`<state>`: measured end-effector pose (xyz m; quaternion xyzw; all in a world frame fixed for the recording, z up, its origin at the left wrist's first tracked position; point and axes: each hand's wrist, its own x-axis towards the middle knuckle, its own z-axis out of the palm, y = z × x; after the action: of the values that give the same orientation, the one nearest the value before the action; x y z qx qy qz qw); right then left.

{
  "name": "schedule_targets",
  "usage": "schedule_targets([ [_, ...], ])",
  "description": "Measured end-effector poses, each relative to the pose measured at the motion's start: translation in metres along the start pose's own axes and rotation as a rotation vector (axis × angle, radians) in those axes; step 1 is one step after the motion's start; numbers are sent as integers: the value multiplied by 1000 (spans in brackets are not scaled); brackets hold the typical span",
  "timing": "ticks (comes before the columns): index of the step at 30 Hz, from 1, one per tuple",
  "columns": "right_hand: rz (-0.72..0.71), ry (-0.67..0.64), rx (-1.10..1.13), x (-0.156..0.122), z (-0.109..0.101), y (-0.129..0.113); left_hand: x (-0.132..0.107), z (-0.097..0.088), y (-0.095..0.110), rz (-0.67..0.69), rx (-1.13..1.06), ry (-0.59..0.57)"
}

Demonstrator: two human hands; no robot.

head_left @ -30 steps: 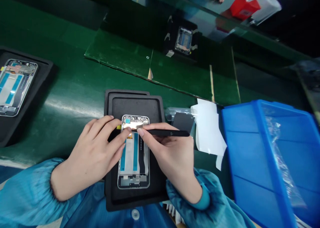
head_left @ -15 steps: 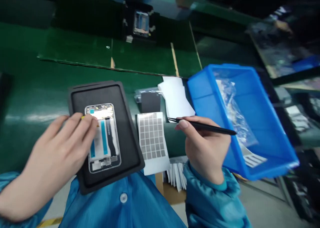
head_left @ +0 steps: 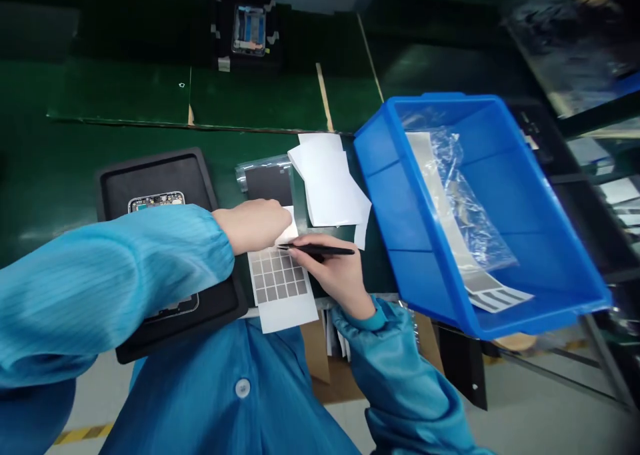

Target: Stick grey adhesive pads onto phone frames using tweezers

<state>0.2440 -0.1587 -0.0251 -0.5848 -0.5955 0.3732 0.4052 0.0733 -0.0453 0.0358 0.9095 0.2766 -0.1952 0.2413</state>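
two hands are seen at a label sheet (head_left: 277, 285): tweezers (head_left: 325, 250) pinched by the right hand (head_left: 325, 275), fingers (head_left: 267, 214) of the left hand (head_left: 247, 225) pressed together at its edge.

Two bare hands show, one left hand (head_left: 249, 225) and one right hand (head_left: 325, 273), with two blue sleeves (head_left: 110, 282) (head_left: 385, 355) and one smock button (head_left: 243, 388). There is one pair of black tweezers (head_left: 320, 250) and one sheet of grey square labels (head_left: 275, 282), its grid partly hidden. Two black foam trays (head_left: 150, 175) (head_left: 245, 55) each hold one phone frame (head_left: 157, 202) (head_left: 249, 30). One blue plastic bin (head_left: 375, 175) holds one clear plastic bag (head_left: 463, 188) and one label strip (head_left: 495, 298). Outside it lie one more clear plastic bag (head_left: 265, 178) and several white paper sheets (head_left: 327, 182), their exact number impossible to tell
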Motion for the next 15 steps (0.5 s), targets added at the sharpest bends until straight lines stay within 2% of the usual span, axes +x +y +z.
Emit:
schedule_targets([
  [3, -31, -6, -3, 2, 1, 3, 3, 3, -5, 10, -4, 1],
  [15, -10, -23, 45, 1, -2, 6, 8, 4, -6, 29, -26, -27],
])
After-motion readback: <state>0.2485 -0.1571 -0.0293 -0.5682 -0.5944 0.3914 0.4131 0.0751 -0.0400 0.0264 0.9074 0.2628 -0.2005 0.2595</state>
